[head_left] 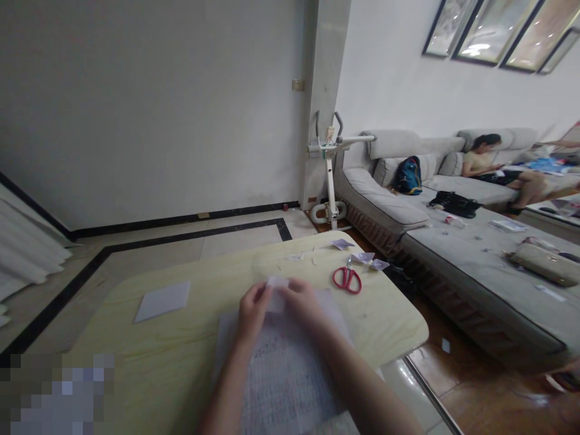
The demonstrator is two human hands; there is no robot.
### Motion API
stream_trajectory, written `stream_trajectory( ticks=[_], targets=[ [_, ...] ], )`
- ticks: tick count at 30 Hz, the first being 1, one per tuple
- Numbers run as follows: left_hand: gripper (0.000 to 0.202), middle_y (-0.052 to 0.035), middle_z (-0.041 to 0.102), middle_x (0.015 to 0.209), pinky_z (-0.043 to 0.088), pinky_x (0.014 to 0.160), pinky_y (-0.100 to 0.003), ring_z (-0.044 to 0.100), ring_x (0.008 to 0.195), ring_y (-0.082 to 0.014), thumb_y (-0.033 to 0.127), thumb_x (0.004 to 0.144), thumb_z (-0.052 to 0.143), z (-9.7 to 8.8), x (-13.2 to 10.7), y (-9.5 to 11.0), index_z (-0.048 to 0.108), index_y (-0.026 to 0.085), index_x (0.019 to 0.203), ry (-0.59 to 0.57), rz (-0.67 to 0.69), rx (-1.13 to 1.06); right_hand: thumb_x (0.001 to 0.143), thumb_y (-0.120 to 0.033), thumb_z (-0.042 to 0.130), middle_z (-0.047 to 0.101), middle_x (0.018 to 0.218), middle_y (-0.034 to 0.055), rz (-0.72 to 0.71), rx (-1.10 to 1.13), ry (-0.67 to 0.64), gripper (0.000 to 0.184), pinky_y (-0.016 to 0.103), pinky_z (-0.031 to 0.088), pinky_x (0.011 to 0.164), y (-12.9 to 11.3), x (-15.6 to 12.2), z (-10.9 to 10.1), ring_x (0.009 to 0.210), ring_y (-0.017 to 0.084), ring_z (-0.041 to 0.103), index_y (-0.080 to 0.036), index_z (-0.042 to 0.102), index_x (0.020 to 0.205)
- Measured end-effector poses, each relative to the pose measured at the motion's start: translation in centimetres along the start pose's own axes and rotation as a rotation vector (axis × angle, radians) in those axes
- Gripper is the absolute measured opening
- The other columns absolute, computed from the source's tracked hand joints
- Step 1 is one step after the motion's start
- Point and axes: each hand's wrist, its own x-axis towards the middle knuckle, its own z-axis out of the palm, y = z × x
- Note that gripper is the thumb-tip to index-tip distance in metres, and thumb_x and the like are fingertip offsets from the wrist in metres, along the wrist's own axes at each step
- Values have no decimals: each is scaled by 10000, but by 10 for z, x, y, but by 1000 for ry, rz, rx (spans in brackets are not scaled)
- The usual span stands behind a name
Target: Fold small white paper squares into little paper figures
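Both my hands meet over the middle of a pale yellow table. My left hand and my right hand pinch a small white piece of paper between their fingertips, holding it just above a larger printed sheet that lies under my forearms. Red-handled scissors lie on the table to the right of my right hand. A blank white paper square lies flat to the left of my left hand.
Small folded paper bits and scraps lie near the table's far right edge. A grey sofa with bags stands at right, where a person sits. A white exercise machine stands by the wall.
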Motion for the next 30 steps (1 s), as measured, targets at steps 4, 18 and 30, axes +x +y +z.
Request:
stream_trajectory(
  ticks=[4, 18, 30],
  targets=[
    [312, -30, 734, 748, 493, 615, -263, 645, 690, -201, 427, 708, 701, 0, 0, -2, 727, 143, 833, 0, -11, 12, 809, -348, 642, 606, 597, -13, 2, -51, 11, 210, 246, 369, 518, 0, 1, -1, 561, 159, 536, -206, 656, 656],
    [263, -15, 709, 725, 478, 623, -253, 624, 692, -186, 396, 717, 699, 2, -2, -2, 720, 144, 792, 53, 16, 37, 820, -379, 625, 604, 598, -12, -11, -123, -31, 239, 248, 383, 539, -2, -1, -3, 581, 161, 533, -187, 703, 701],
    [286, -21, 717, 729, 477, 636, -257, 641, 710, -200, 415, 720, 703, 2, -2, -3, 744, 140, 790, 48, 13, 78, 810, -363, 623, 578, 562, -19, -2, -110, -17, 240, 242, 347, 502, 0, 1, -2, 542, 147, 488, -197, 652, 638]
  ],
)
